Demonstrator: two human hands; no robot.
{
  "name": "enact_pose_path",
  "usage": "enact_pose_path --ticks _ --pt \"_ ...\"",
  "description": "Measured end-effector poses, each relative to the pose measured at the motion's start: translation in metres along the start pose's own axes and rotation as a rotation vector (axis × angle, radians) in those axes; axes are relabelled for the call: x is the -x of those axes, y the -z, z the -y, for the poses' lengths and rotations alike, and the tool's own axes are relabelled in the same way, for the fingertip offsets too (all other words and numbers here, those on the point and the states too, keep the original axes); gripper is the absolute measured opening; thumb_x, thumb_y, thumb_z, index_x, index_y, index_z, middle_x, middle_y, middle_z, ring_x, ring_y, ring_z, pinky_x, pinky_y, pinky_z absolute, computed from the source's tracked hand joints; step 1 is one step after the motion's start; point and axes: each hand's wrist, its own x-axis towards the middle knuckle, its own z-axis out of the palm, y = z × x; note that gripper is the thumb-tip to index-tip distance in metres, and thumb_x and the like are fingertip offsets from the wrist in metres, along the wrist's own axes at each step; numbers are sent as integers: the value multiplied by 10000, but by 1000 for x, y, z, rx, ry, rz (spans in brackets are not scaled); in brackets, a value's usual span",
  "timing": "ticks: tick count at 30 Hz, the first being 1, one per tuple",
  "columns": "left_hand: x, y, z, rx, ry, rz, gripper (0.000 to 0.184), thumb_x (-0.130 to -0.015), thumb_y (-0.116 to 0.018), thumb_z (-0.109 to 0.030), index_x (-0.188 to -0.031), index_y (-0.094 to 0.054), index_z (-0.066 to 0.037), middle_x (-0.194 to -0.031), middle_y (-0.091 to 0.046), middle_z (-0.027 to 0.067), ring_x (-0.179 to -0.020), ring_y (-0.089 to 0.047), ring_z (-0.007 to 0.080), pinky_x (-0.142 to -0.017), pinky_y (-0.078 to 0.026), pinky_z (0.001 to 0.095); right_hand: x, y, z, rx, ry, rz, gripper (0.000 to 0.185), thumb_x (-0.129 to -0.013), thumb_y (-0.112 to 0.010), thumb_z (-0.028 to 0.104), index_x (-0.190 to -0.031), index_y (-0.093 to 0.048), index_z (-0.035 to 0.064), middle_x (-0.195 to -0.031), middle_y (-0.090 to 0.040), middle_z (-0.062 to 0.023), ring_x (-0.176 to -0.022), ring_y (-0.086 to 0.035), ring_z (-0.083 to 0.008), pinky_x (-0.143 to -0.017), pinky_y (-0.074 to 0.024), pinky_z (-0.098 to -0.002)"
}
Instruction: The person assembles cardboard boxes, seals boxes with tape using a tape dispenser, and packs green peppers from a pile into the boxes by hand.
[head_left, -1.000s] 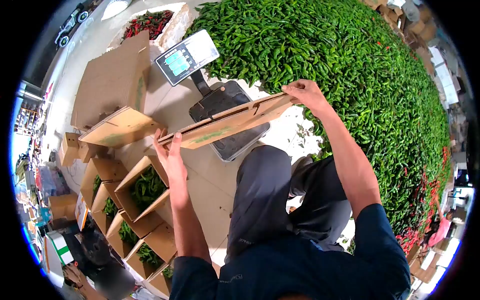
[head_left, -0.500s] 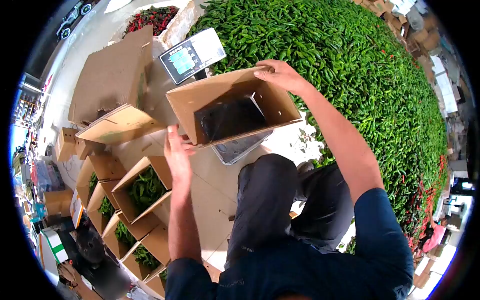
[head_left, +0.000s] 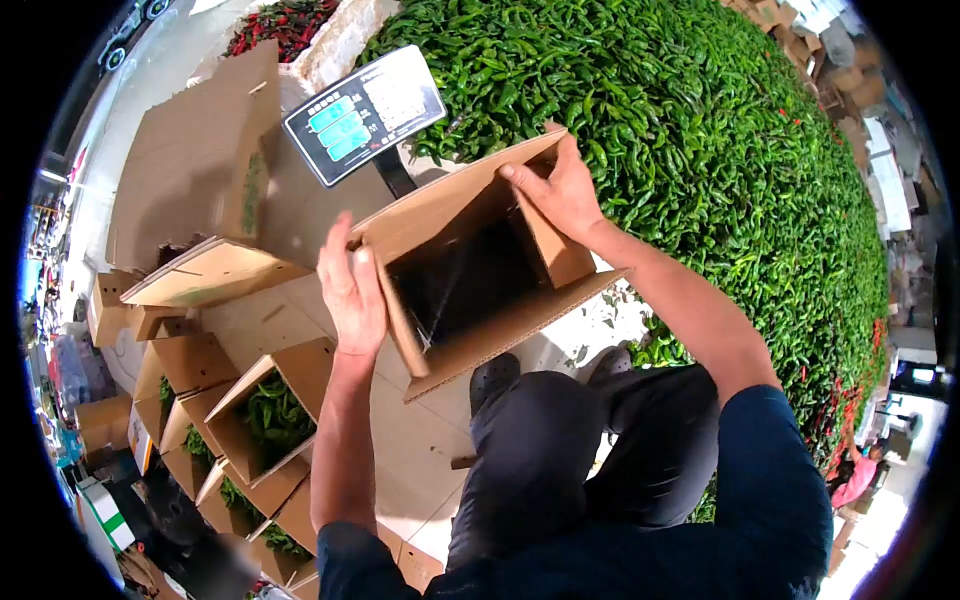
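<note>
An open cardboard box [head_left: 440,207] is tilted toward me in front of my legs, its inside dark at the bottom. My left hand [head_left: 353,297] is closed on the left wall, with the thumb near the rim. At the far right corner my right hand [head_left: 562,198] grips the wall, thumb inside and fingers partly hidden behind it. Just beyond the box stands a scale display [head_left: 365,115] with lit blue readouts on a dark post. The scale's platform is hidden under or behind the box.
A large heap of green peppers [head_left: 650,130] fills the right side. Several boxes holding green peppers [head_left: 272,412] stand at lower left. A big cardboard box [head_left: 185,165] is at upper left, with red peppers [head_left: 280,28] behind. Another person's pink sleeve [head_left: 853,482] shows at far right.
The box has come closer and turned, and it now covers the scale platform seen before. My left hand has moved up to its left wall; my right hand has shifted along the rim.
</note>
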Motion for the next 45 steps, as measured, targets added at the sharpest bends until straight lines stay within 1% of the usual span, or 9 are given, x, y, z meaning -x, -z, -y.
enact_pose_path --ticks 6,10,12,15,18,23,24,33,45 --pt "-8 -18 -41 -854 -364 -86 708 -789 -745 -199 -1429 -472 -68 -1561 -301 157 -1443 -262 433 -1142 -215 594 12 9 -20 139 -31 273 821 -837 -792 323 -1396 -324 -55 -1222 -603 -251 -1148 -607 -362 -1002 -482 -387" --pt "4 -10 -31 -803 -480 -6 617 -787 -705 -175 -1382 -542 -152 -1439 -463 100 -1427 -314 350 -1163 -186 573 8 32 -6 193 -72 442 818 -831 -775 340 -1395 -344 -65 -1302 -559 -268 -1185 -578 -381 -1031 -458 -392" --pt "12 3 -29 -755 -536 137 471 -816 -667 -144 -1283 -609 -159 -1331 -559 83 -1342 -436 320 -1114 -311 533 10 64 -8 304 198 509 858 -850 -752 361 -1492 -329 -19 -1500 -397 -256 -1397 -397 -349 -1145 -341 -406" --pt "32 11 -23 -644 -602 356 275 -857 -670 -200 -1123 -674 -132 -1283 -612 50 -1222 -554 278 -995 -453 475 29 118 21 -241 44 592 771 -928 -664 420 -1515 -343 37 -1567 -333 -198 -1444 -333 -326 -1160 -307 -446" --pt "20 19 -33 -429 -479 369 223 -860 -687 -232 -1042 -704 -106 -1238 -643 49 -1234 -549 248 -1017 -439 447 66 113 37 133 285 354 647 -1009 -507 469 -1440 -435 -7 -1482 -437 -229 -1394 -411 -360 -1143 -338 -459" --pt "8 26 -19 349 322 469 617 -1077 -313 -483 -1118 -721 -22 -1328 -627 92 -1403 -410 242 -1188 -264 419 60 59 32 381 266 151 620 -1004 -489 475 -1415 -448 12 -1326 -530 -270 -1209 -549 -428 -1029 -456 -496" --pt "10 27 -6 633 427 346 591 -1035 -437 -511 -1170 -702 -1 -1332 -629 106 -1367 -451 251 -1185 -249 399 56 48 33 405 163 186 635 -1003 -476 491 -1410 -446 5 -1294 -541 -279 -1185 -563 -427 -1002 -470 -502" --pt "88 -11 -15 454 372 -33 585 -928 -694 -137 -1454 -444 -79 -1575 -315 185 -1399 -400 307 -1130 -376 414 47 12 7 469 7 182 695 -1016 -404 538 -1358 -437 -66 -945 -665 -306 -855 -675 -462 -715 -567 -519" --pt "76 -20 -27 453 438 -94 756 -900 -719 -226 -1493 -333 42 -1412 -524 192 -1269 -532 272 -1072 -419 374 47 9 -15 392 -77 302 556 -1061 -359 427 -1220 -394 -105 -943 -638 -366 -897 -639 -523 -797 -527 -566"
